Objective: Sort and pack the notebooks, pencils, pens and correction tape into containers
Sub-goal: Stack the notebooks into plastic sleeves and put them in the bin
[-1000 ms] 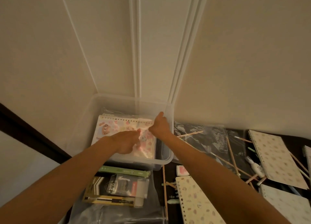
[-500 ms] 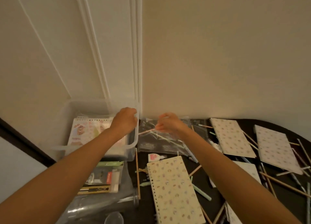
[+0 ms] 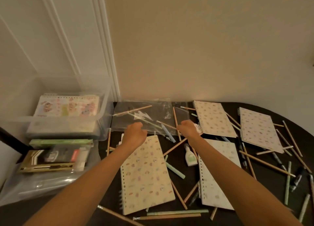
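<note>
Your left hand [image 3: 135, 134] hovers over the far edge of the near notebook [image 3: 146, 174], fingers loosely curled and grasping nothing. Your right hand [image 3: 188, 129] is curled too, its fingertips hidden. You cannot tell whether they pinch the pencil [image 3: 175, 118] just left of them. Far left, a patterned notebook [image 3: 68, 106] lies inside the clear bin [image 3: 102, 123].

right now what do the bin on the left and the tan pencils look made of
The bin looks like translucent, glossy plastic: the notebook inside shows through its wall. The tan pencils look like unpainted matte wood, though blur leaves doubt.
</note>
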Available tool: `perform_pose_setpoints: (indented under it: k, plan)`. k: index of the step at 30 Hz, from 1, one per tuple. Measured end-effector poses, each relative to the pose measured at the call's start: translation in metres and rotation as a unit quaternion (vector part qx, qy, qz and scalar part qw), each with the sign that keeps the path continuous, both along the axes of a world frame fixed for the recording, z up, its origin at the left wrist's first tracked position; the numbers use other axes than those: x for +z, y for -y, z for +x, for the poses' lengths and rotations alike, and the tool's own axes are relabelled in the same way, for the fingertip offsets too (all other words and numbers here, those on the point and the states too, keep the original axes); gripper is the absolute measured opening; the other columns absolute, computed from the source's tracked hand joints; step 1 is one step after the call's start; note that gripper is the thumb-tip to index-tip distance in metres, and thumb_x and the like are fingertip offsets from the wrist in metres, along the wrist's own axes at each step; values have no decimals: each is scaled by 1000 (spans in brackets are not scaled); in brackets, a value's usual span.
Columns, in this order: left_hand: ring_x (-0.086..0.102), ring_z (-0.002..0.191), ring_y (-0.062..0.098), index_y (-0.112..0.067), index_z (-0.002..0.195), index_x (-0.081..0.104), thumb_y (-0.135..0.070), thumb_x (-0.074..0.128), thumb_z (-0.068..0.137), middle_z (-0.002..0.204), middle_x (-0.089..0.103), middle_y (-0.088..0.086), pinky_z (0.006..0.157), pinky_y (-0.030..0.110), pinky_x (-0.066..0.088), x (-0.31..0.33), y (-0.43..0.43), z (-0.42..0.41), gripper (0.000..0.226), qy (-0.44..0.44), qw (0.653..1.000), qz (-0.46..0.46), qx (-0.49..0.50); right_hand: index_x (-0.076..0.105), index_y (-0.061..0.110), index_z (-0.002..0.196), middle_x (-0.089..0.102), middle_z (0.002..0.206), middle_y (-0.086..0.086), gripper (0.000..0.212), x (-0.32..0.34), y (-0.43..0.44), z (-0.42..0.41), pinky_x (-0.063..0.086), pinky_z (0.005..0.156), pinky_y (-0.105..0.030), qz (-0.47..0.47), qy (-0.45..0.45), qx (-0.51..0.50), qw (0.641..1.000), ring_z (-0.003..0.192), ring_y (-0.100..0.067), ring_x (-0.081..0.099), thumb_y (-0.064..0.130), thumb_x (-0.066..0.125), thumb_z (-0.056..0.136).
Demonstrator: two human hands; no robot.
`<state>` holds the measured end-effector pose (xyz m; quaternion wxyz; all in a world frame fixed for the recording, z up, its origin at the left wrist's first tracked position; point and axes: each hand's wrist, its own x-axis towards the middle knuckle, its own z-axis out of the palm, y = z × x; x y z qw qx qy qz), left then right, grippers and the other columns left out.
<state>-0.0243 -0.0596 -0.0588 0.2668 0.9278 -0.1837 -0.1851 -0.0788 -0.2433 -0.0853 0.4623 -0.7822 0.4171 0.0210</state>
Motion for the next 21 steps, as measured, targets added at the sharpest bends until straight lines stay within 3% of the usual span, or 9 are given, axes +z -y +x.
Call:
perform_pose_setpoints:
  k: [2,3,8,11,13,15,17,19,21]
  plan:
    - [47,111,25,-7,126,49,-13,43,96,133,48,13,85,34,39,-15,3,-3,32,0,1000,-3,31,49,5,120,52,109,-11,28,-12,1,6,39,83,-31,-9,12,10,1000,108,-27,50,11,48,93]
    - [45,119,27,-6,132,44,-13,44,96,136,46,12,91,35,39,-23,5,-5,37,12,999,-9,47,44,9,122,51,105,-10,30,-17,-1,7,39,82,-32,-13,18,17,1000,108,-27,48,12,49,93]
    - [47,119,30,-7,139,33,-13,46,95,134,46,15,90,36,42,-51,13,-6,47,12,995,-62,78,51,2,102,52,86,-12,21,-37,6,30,38,68,-31,-7,64,-20,998,78,-23,50,15,59,86]
    - [42,126,29,-8,143,28,-12,46,95,139,42,13,97,36,39,-62,15,-9,52,32,992,-100,71,56,-8,113,60,106,-18,34,-41,3,39,44,75,-33,22,86,-34,995,100,-29,58,9,64,85]
    - [40,128,28,-8,143,28,-10,45,95,141,41,13,99,35,37,-66,14,-14,51,46,988,-128,71,52,-8,119,59,103,-18,38,-42,0,43,46,69,-26,30,116,-47,992,100,-30,60,3,62,84]
    - [37,131,28,-9,143,27,-6,40,95,143,38,12,102,36,35,-66,10,-24,50,68,987,-133,66,51,-8,119,55,86,-14,34,-36,-6,41,45,54,-19,75,171,-64,980,75,-21,57,0,57,87]
    - [35,132,28,-9,144,28,-3,37,95,146,36,11,105,38,35,-63,3,-37,50,96,983,-139,68,57,-5,101,50,74,-9,14,-21,-13,30,41,48,-15,79,218,-84,969,60,-14,44,1,52,90]
    - [34,133,27,-9,141,31,-1,37,94,146,34,10,104,37,33,-60,-5,-49,48,116,980,-142,81,59,0,91,52,75,-10,10,-10,-21,11,43,52,-12,99,284,-118,947,64,-16,46,1,49,91]
    - [29,136,27,-8,141,30,-1,38,94,149,29,10,105,36,31,-56,-17,-61,48,138,978,-124,96,65,-7,97,62,80,-15,18,-5,-27,-14,49,71,-27,91,346,-159,920,75,-21,55,-1,52,87]
